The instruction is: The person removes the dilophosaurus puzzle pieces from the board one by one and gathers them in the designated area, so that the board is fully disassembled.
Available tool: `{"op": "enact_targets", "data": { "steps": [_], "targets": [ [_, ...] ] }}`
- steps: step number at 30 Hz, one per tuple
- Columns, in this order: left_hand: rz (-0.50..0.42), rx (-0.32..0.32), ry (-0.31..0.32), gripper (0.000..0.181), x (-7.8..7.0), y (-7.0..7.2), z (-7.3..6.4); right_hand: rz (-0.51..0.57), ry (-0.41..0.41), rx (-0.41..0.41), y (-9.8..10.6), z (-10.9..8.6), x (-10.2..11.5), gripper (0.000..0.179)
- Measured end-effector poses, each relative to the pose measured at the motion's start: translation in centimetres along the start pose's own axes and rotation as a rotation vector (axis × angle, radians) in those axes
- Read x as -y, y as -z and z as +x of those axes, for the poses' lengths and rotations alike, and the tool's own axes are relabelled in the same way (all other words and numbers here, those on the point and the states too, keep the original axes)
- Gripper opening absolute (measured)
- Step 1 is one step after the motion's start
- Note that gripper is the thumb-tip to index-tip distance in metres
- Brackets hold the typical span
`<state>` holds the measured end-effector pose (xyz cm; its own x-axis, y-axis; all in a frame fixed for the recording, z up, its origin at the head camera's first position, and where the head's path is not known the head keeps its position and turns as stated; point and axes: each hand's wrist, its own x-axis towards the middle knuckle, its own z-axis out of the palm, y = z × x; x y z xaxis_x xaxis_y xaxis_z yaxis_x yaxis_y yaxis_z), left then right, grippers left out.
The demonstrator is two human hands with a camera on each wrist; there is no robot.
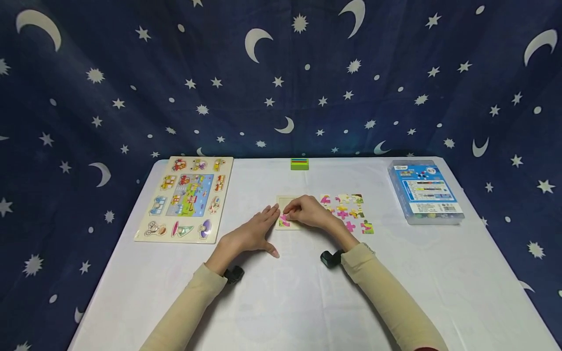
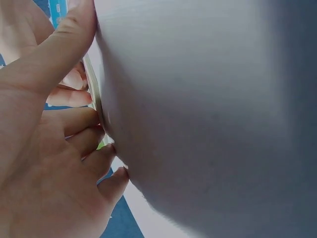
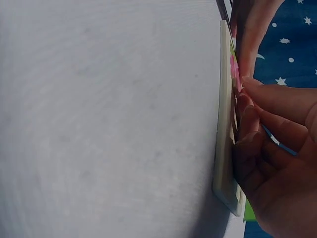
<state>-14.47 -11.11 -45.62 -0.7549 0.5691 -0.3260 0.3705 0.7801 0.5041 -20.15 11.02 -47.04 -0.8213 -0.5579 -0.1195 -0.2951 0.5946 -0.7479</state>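
A small pale wooden puzzle tray [image 1: 287, 199] lies on the table with a pink and green jigsaw piece [image 1: 284, 221] at its near left corner. My right hand [image 1: 307, 211] is over the tray, thumb and fingers pinching at this pink piece; in the right wrist view the fingertips [image 3: 247, 85] meet its pink edge [image 3: 235, 69]. Most of the tray's right side is hidden under that hand. My left hand [image 1: 250, 234] lies at the tray's left edge, fingers extended and thumb spread apart. Several loose jigsaw pieces [image 1: 342, 214] are spread right of the tray.
A large wooden vehicle puzzle board [image 1: 221, 200] lies at the left. At the far edge sits a small green box [image 1: 300, 165]. A clear plastic case with a blue label [image 1: 425, 187] stands at the right. Behind the white table [image 1: 290, 292] hangs a dark blue star-patterned cloth [image 1: 237, 117].
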Motion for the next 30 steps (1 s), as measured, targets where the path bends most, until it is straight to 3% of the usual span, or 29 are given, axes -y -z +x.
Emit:
{"op": "enact_targets", "data": {
  "steps": [30],
  "targets": [
    [-0.005, 0.014, 0.002, 0.124, 0.0, 0.14, -0.16, 0.154, -0.066, -0.032, 0.21, -0.07, 0.06, 0.011]
  ]
}}
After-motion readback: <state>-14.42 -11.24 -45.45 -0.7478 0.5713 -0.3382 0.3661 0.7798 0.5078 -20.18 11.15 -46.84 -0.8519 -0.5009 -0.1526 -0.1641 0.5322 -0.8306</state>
